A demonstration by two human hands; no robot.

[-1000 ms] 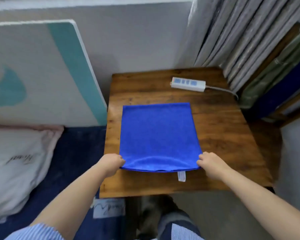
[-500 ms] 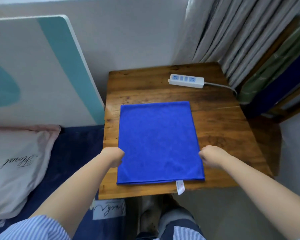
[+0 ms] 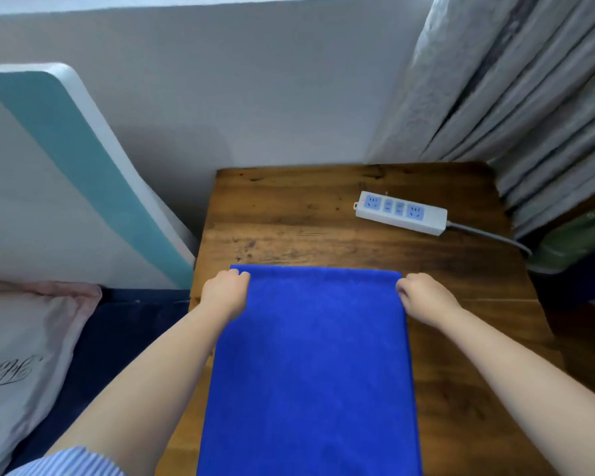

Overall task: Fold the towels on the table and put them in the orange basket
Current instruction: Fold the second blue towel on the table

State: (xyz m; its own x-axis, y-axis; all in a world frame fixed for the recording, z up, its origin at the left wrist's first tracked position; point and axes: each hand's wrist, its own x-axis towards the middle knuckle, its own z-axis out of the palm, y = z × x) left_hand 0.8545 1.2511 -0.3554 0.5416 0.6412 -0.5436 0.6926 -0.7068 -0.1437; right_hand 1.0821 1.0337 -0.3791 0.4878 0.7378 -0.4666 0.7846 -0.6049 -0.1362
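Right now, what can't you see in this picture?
- Orange basket: nowhere in the head view.
- Blue towel: near edge cut off by the bottom of the frame.
- Left hand and right hand: fingertips curl under the towel's far corners, hidden.
- Power strip: cable runs off behind the curtain.
- Pillow: lettering cut off at the left edge.

Matt, finely napped blue cloth towel (image 3: 310, 365), worn dark-grained wooden counter (image 3: 289, 221) with low sheen, smooth white plastic power strip (image 3: 401, 212), soft pleated grey cloth curtain (image 3: 516, 84)
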